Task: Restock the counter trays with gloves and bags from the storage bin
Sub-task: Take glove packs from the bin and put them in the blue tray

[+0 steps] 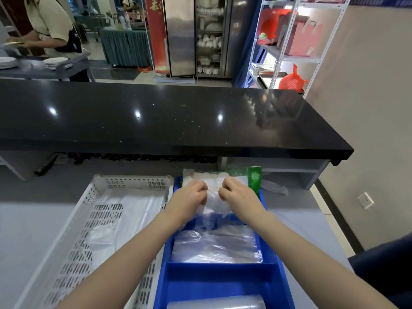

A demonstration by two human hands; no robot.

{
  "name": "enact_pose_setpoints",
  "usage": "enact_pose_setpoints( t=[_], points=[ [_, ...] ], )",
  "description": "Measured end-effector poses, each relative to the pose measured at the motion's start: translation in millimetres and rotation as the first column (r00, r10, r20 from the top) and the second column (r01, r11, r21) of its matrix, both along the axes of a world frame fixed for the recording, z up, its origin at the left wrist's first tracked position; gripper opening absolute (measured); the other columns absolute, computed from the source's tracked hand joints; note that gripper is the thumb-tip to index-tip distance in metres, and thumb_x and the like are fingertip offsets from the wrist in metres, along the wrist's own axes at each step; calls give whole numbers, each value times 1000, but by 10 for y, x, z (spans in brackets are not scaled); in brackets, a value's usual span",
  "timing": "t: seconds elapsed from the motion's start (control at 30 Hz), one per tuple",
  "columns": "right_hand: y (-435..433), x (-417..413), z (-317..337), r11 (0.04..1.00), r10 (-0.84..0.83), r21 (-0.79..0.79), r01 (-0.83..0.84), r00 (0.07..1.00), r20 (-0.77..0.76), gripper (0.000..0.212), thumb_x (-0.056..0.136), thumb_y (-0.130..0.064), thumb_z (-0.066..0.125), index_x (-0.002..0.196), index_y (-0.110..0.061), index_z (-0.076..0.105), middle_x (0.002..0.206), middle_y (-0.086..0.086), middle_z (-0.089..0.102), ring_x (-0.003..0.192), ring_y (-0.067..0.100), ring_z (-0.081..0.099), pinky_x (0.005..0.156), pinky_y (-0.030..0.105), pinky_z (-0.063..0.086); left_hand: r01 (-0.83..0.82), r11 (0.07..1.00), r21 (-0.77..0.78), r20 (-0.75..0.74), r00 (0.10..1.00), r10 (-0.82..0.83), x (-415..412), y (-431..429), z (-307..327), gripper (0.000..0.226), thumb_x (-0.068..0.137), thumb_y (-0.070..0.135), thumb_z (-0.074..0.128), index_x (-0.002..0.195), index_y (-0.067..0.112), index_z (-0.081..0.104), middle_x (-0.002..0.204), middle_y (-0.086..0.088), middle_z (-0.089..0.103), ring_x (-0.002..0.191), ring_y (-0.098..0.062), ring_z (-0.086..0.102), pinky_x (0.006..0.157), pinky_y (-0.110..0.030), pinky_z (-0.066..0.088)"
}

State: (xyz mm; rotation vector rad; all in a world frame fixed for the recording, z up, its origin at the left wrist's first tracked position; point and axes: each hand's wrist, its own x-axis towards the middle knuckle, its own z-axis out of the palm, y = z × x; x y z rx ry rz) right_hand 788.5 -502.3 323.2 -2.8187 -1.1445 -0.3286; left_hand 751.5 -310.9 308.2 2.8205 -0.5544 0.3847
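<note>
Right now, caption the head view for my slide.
Both hands, left and right, pinch a clear packet over the blue tray, beside the white basket.

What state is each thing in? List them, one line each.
left hand: pinching the clear packet
right hand: pinching the same packet
clear packet: held up over the blue tray's far end
blue tray: middle compartment bare, clear plastic in the others
white perforated tray: holds thin clear plastic
green packet: upright at the blue tray's far corner

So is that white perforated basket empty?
No. The white basket holds clear plastic sheets lying flat across its bottom.
</note>
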Motion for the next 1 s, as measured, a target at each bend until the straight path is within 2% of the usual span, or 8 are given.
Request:
enact_pose_setpoints(
  t=[0.13, 0.27, 0.4, 0.5, 0.6, 0.7, 0.8, 1.0],
  points=[
    [-6, -7, -155, 997, 33, -61, -37, 997, -63, 22, 56, 1, 76, 75, -7, 68, 101, 14, 65, 85, 32, 63, 63, 35, 51, 110, 980, 164, 16, 993, -114, -31, 14, -83, 20, 60, 0, 79, 75, 8, 69, 103, -8, 65, 89, -25, 63, 58, -34, 55],
    [-90, 0, -247, 1000, 10, -24, -13, 990, -141, 35, 85, -38, 49, 102, -17, 71, 128, 4, 53, 113, 23, 49, 97, 37, 39, 89, 986, 143, 1, 996, -90, -46, 64, -155, 23, 84, 20, 52, 91, 8, 70, 120, -7, 58, 109, -24, 53, 85, -39, 50],
    [-34, 57, -232, 999, -27, 40, 34, 985, -172, 31, 95, -30, 46, 102, -12, 70, 115, 3, 58, 104, 23, 49, 90, 37, 41, 69, 995, 77, 11, 997, -70, -41, 34, -153, 21, 91, 20, 53, 96, 12, 72, 122, -3, 55, 106, -21, 51, 79, -38, 50],
    [68, 70, -221, 994, -91, 34, 99, 978, -186, 21, 80, -9, 57, 101, -13, 59, 102, 5, 58, 95, 26, 49, 77, 34, 39, 1, 998, -57, -17, 1000, -2, -30, -5, -138, 18, 74, -2, 70, 85, 12, 67, 106, -4, 57, 90, -20, 53, 61, -32, 50],
    [117, 76, -260, 986, -132, 77, 148, 975, -178, 29, 71, 0, 57, 97, -12, 51, 93, 7, 57, 83, 28, 48, 65, 33, 31, -51, 974, -223, -19, 999, 48, 16, -9, -168, 34, 69, -9, 63, 95, 12, 59, 100, -2, 58, 88, -19, 52, 67, -32, 48],
    [153, 105, -246, 981, -76, 172, 88, 994, -77, 24, 64, 8, 59, 83, -6, 57, 78, 11, 57, 70, 31, 50, 56, 37, 33, -55, 985, -162, 29, 998, 60, 71, -2, -154, 39, 64, -6, 69, 95, 15, 61, 92, 0, 61, 83, -19, 52, 67, -27, 41],
    [128, 104, -269, 996, 50, 77, -53, 998, 40, 24, 59, 6, 69, 74, -8, 57, 71, 8, 54, 64, 25, 48, 52, 35, 37, -5, 996, -84, 87, 996, 12, 63, 1, -129, 32, 57, -11, 69, 77, 11, 58, 78, -4, 57, 67, -22, 49, 53, -29, 35],
    [-73, 23, -410, 990, 135, 34, -133, 988, -67, 19, 70, -6, 75, 87, -12, 68, 103, 8, 63, 88, 24, 58, 65, 33, 50, 77, 996, 48, -37, 996, -76, -23, 85, -163, 22, 63, 5, 79, 80, 16, 72, 105, -4, 60, 88, -21, 56, 60, -27, 45]
  ],
)
